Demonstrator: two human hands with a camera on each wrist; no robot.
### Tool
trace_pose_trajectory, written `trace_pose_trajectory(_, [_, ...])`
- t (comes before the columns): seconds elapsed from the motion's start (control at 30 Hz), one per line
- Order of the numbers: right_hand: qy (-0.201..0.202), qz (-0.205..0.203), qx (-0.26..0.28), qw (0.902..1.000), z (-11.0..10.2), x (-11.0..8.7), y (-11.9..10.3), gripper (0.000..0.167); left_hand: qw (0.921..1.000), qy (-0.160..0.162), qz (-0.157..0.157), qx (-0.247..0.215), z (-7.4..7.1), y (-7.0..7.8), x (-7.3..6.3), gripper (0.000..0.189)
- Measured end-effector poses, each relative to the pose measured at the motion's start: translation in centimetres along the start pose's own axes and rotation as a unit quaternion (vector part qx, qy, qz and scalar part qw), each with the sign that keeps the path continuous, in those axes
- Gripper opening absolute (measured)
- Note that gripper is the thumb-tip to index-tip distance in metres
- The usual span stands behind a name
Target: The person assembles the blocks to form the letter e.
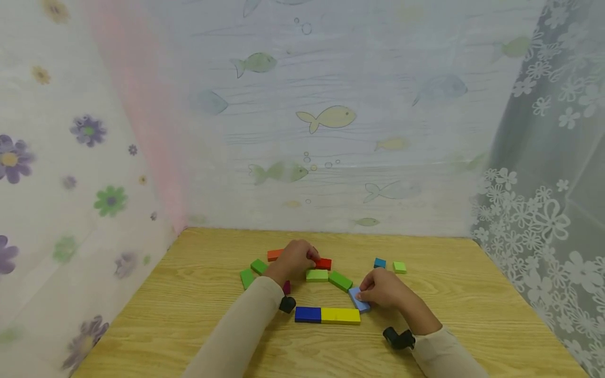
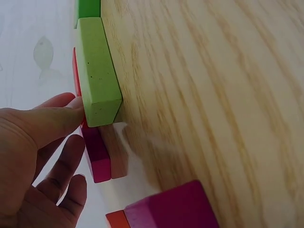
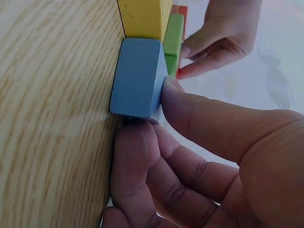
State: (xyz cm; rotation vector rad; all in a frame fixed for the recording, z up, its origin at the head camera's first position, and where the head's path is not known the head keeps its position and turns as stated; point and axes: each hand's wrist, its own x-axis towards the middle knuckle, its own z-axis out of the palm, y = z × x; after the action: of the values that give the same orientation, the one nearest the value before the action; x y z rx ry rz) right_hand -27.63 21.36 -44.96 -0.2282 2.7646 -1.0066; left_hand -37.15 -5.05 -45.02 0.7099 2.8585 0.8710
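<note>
My left hand [image 1: 294, 260] pinches the left end of a red block [image 1: 324, 263] between thumb and fingers. Just in front of that block stands a light green block [image 1: 317, 276]; in the left wrist view a magenta block [image 2: 98, 156] shows at the red block's near end. On the right, my right hand [image 1: 385, 287] grips a light blue block [image 1: 357, 299], its thumb on one face and fingertips at the end. A green block [image 1: 341, 281] slants between the light green and light blue ones. The light blue block lies near the right end of a yellow block [image 1: 340, 315].
A dark blue block [image 1: 308, 315] adjoins the yellow one. Left of my left hand lie an orange block [image 1: 275, 255] and two green blocks [image 1: 259, 266]; my arm partly hides another magenta block [image 1: 287, 287]. Farther right are a small blue block [image 1: 380, 263] and a small lime block [image 1: 399, 268].
</note>
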Motion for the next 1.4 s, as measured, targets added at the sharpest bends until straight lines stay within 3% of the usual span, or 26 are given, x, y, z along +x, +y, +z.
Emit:
trace_pose_trajectory(0.27, [-0.009, -0.004, 0.0, 1.0, 0.2, -0.5, 0.1, 0.014, 0.9996, 0.001, 0.002, 0.03, 0.9, 0.0, -0.2, 0.021])
trace_pose_trajectory(0.57, [-0.011, 0.003, 0.005, 0.9999, 0.7, -1.1, 0.6, 0.014, 0.9993, 0.003, 0.001, 0.038, 1.6, 0.5, -1.2, 0.016])
trace_pose_trajectory(0.77, [-0.012, 0.0, 0.008, 0.9999, 1.1, -1.3, 0.8, 0.012, 0.9981, 0.032, 0.007, 0.053, 2.2, -0.5, -2.0, 0.017])
trace_pose_trajectory(1.1, [-0.02, -0.008, -0.011, 0.9997, 0.5, -1.3, 1.0, 0.015, 0.9978, 0.06, -0.016, 0.024, 0.6, 0.2, -3.8, 0.017])
trace_pose_trajectory(1.4, [-0.018, -0.012, -0.023, 0.9995, -0.5, -0.8, 0.6, 0.018, 0.9932, 0.107, -0.042, 0.018, -1.3, 0.2, -5.2, 0.021])
